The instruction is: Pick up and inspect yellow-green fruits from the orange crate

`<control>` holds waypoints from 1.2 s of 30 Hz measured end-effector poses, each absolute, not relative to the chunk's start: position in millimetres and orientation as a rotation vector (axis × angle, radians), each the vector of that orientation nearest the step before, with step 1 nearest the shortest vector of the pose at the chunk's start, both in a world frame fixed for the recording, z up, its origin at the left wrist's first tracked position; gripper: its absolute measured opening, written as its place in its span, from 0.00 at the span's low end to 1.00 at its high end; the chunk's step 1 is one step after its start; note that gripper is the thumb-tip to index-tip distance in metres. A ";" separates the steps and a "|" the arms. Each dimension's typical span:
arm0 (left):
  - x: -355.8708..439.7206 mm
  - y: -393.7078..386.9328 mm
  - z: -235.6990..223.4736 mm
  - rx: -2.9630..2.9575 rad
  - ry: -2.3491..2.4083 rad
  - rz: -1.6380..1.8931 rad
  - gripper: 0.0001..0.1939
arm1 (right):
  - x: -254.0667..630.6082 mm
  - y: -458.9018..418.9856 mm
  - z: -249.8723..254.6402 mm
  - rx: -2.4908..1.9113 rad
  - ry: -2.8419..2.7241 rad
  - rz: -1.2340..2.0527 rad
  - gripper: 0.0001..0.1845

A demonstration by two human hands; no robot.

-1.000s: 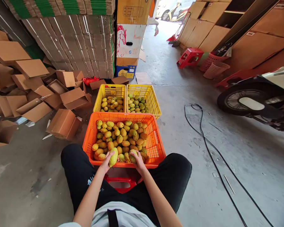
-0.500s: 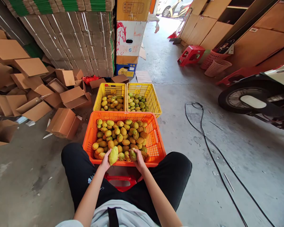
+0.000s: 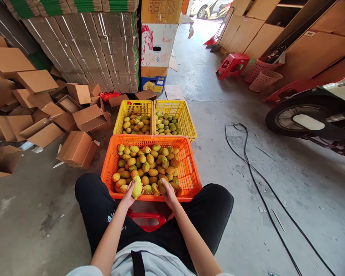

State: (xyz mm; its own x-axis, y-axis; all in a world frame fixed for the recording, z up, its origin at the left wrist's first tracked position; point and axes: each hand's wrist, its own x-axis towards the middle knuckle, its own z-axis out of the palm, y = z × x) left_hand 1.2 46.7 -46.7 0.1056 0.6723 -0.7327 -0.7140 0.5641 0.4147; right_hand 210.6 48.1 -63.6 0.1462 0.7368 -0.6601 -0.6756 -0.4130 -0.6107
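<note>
My left hand (image 3: pixel 129 194) is closed around a yellow-green oval fruit (image 3: pixel 137 188) with a lumpy, papaya-like skin, held over the near rim of an orange plastic crate (image 3: pixel 194 180). A darker green-brown oval fruit (image 3: pixel 162 186) is gripped in my right hand (image 3: pixel 169 194), a little to the right at about the same height. Below and beyond both hands, the crate holds many similar fruits (image 3: pixel 152 165), yellow, orange and greenish. My fingers partly hide both held fruits.
Two yellow crates (image 3: pixel 189 119) with more fruit stand against the orange crate's far side. Open cardboard boxes (image 3: pixel 77 147) lie at left, below stacked flattened cartons (image 3: pixel 83 53). A black cable (image 3: pixel 250 168) and a motorbike wheel (image 3: pixel 289 117) are at right; a red stool (image 3: pixel 232 66) stands farther back.
Both fruits have turned slightly in my hands. The right one has tilted and shows a browner side. The hands stay in nearly the same place; the crates have not moved.
</note>
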 end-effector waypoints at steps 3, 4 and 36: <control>2.2 44.0 -48.1 0.028 1.088 1.040 0.20 | 211.0 47.2 -62.3 -1.252 -0.081 1.567 0.24; 2.5 44.0 -47.2 0.038 1.093 1.029 0.18 | 210.9 46.9 -61.9 -1.251 -0.085 1.575 0.24; 2.6 53.6 -31.8 -0.193 1.096 0.946 0.23 | 226.1 53.5 -72.0 -1.073 0.357 1.614 0.09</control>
State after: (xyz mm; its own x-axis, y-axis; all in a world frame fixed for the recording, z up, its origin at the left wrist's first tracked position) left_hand 2.6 53.6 -31.8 0.1251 0.5556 -0.8220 -0.7322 0.6108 0.3015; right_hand 226.1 53.5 -72.0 0.0229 0.6174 -0.7863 -0.8912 -0.3438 -0.2959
